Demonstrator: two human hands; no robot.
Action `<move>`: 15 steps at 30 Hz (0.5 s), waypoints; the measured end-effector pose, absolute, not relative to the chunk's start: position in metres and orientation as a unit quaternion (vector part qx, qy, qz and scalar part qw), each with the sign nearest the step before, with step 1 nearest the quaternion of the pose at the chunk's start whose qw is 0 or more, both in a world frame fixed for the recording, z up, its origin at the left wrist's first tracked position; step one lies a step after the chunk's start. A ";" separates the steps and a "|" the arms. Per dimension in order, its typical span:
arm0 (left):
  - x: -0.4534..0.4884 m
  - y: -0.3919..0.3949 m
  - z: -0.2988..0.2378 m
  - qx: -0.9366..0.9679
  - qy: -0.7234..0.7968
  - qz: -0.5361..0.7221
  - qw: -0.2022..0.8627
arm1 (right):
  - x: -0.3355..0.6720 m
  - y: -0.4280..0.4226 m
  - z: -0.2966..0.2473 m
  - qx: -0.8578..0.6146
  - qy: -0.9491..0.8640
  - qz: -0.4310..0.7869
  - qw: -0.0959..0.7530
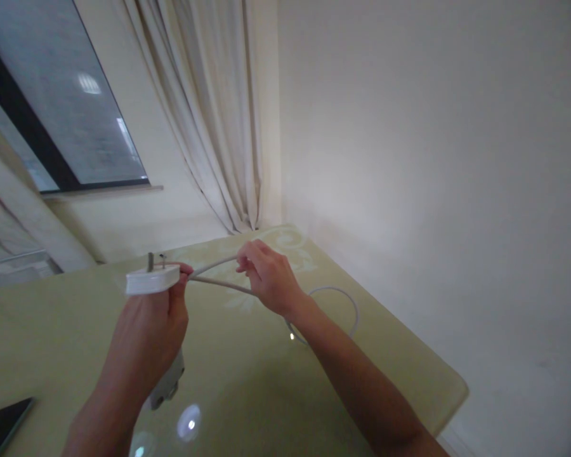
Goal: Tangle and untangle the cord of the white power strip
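My left hand [147,330] is closed around a white charger [152,281], whose metal prongs point upward. A white cable [219,284] runs from beside the left fingertips toward the right. My right hand [269,276] pinches this cable between thumb and fingers, so a narrow loop spans the gap between both hands. Farther along, the cable lies in a loose ring on the table, partly behind my right forearm. Below my left wrist, another white piece [169,381] with grey parts at its lower end shows; the wrist hides most of it.
Both hands are above a pale green glossy table [247,393] with a faint floral pattern. A dark flat object [4,422] lies at the near left. A white wall [433,158] borders the table's right side; a curtain [219,114] and window [80,95] stand beyond.
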State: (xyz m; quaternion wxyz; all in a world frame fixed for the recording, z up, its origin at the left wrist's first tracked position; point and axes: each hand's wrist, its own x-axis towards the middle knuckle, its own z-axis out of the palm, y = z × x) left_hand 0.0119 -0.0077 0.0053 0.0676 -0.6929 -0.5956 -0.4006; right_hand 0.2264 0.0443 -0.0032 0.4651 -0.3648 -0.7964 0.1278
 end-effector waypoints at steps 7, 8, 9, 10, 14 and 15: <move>0.034 -0.019 0.001 -0.733 -0.627 -0.209 0.162 | 0.221 0.029 0.006 -0.225 -0.760 0.380 0.478; 0.037 -0.020 0.001 -0.731 -0.630 -0.202 0.167 | 0.220 0.027 0.007 -0.233 -0.749 0.386 0.486; 0.040 -0.020 0.002 -0.726 -0.634 -0.202 0.174 | 0.219 0.025 0.008 -0.244 -0.739 0.389 0.493; 0.041 -0.019 0.002 -0.723 -0.635 -0.205 0.180 | 0.219 0.025 0.007 -0.256 -0.732 0.391 0.496; 0.040 -0.010 -0.002 -0.730 -0.615 -0.262 0.144 | 0.220 0.028 0.006 -0.270 -0.717 0.412 0.493; 0.039 -0.007 -0.004 -0.734 -0.601 -0.295 0.116 | 0.221 0.029 0.006 -0.257 -0.706 0.430 0.501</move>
